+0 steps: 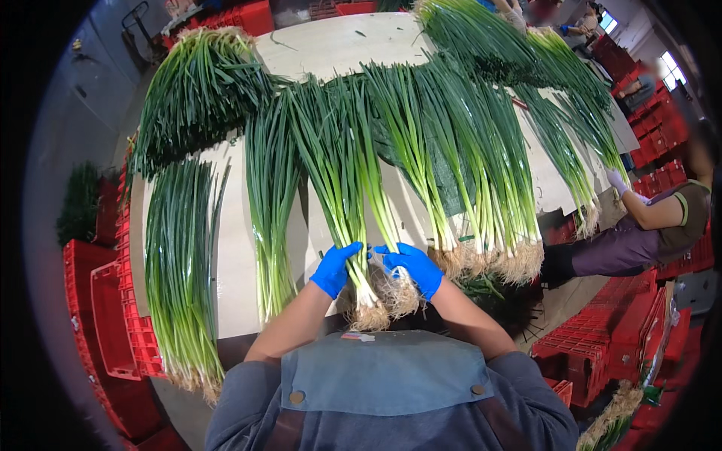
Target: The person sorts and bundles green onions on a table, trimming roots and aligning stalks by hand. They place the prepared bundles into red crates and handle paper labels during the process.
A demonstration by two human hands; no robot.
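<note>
My left hand (336, 269), in a blue glove, is closed around the white lower stalks of a bunch of green onions (344, 214), whose roots hang over the table edge. Close beside it, my right hand (413, 266), also in a blue glove, grips a thinner bunch of green onions (382, 208) near the roots. Left of my hands lies another bunch (272, 225), partly behind my forearm. To the right are a loose bunch (420, 186) and a thick row of green onions (502, 197) with roots toward me.
Large piles of green onions lie at the table's far left (197, 96) and far right (479, 45); one long bunch (177, 253) rests at the near left. Red plastic crates (107, 315) stand on the left, more crates (598, 332) at right. A co-worker (648, 225) stands at the right.
</note>
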